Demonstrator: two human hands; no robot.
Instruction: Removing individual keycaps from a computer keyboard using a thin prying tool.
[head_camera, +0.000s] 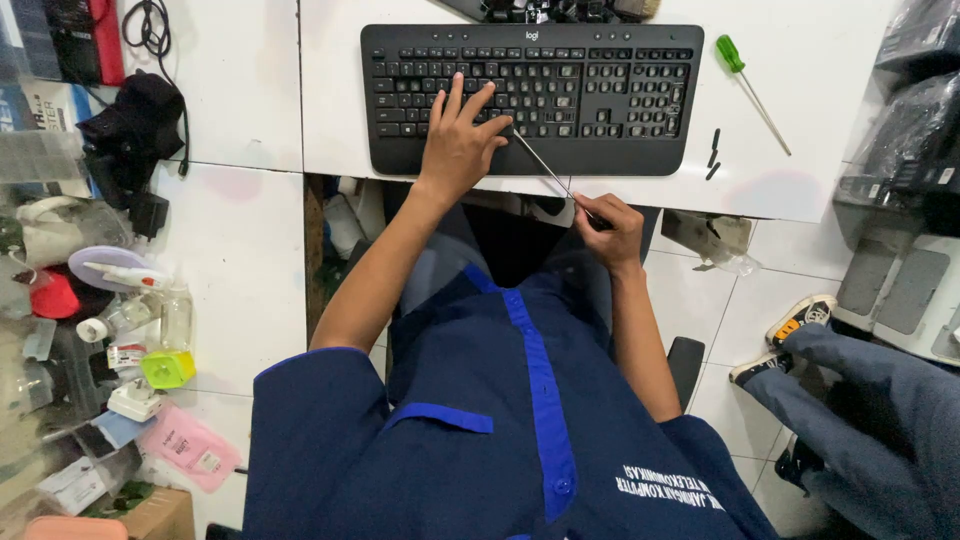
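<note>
A black keyboard (600, 90) lies on the white desk (800, 170). My left hand (460, 140) rests flat on its lower middle keys, fingers spread. My right hand (608, 228) is closed around the handle end of a thin metal tool (545, 170), below the desk's front edge. The tool's shaft slants up-left and its tip touches the keys just right of my left thumb.
A green-handled screwdriver (750, 88) and two small black bits (714, 155) lie right of the keyboard. Bottles, boxes and cables (130, 300) crowd the left side. Another person's legs and shoes (800, 330) are at lower right. Grey equipment (900, 290) stands at the right edge.
</note>
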